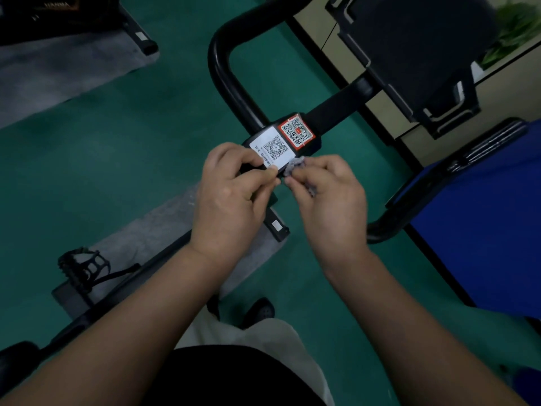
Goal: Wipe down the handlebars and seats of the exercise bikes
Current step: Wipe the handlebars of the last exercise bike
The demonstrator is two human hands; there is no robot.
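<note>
Over the green floor, the black tubular handlebar [225,68] runs lower-left to upper-right, left hand [231,194] pinching its labelled centre, right hand [328,200] apparently clutching a crumpled grey cloth [295,167].

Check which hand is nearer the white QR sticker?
Left. The left hand has its fingers pinching the near edge of the white QR sticker. The right hand sits just right of it, gripping a small crumpled cloth.
</note>
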